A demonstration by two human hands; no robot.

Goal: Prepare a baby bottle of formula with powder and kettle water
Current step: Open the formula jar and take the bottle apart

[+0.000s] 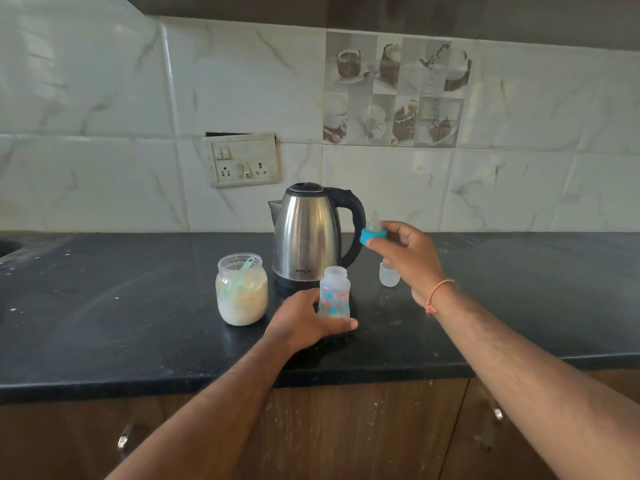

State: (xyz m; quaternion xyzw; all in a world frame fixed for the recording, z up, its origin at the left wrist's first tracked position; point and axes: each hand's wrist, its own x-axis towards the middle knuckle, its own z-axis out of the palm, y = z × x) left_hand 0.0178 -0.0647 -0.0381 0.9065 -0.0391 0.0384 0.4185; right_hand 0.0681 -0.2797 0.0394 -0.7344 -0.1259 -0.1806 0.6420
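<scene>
A small clear baby bottle (334, 292) with coloured dots stands upright and uncapped on the black counter (138, 323). My left hand (304, 322) wraps round its base. My right hand (408, 258) pinches the blue collar with its clear teat (372, 232), held in the air to the right of the kettle's handle. The steel kettle (306, 233) with a black lid and handle stands just behind the bottle. An open jar of pale powder (241, 291) with a green scoop inside stands to the kettle's left.
A clear bottle cap (389, 273) stands on the counter under my right hand. A switch and socket plate (242, 160) is on the tiled wall behind. A sink edge (8, 245) shows at the far left. Wooden cabinet doors with handles sit below the counter.
</scene>
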